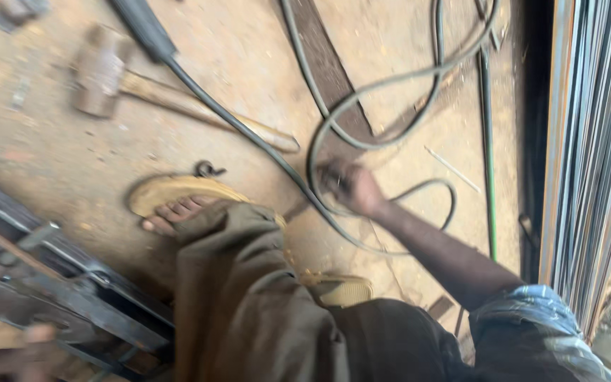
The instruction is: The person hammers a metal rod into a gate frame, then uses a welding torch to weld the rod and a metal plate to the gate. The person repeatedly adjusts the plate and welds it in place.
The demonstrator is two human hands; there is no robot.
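The grey cable (362,99) lies looped on the dirt floor (58,163), its run heading up and away from the right hand (351,187), whose grip seems closed on it, though blur hides the fingers; the loops by the sandalled foot (178,205) could snag it.

cables (362,134) looping round right hand (351,187), hammer (171,95) beyond

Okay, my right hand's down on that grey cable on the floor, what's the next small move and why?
Probably close the right hand firmly on the grey cable and lift that loop slightly. The cable lies in tangled curves over the dusty floor, crossing a flat metal strip near the hammer. The blur hides whether the grip is closed.
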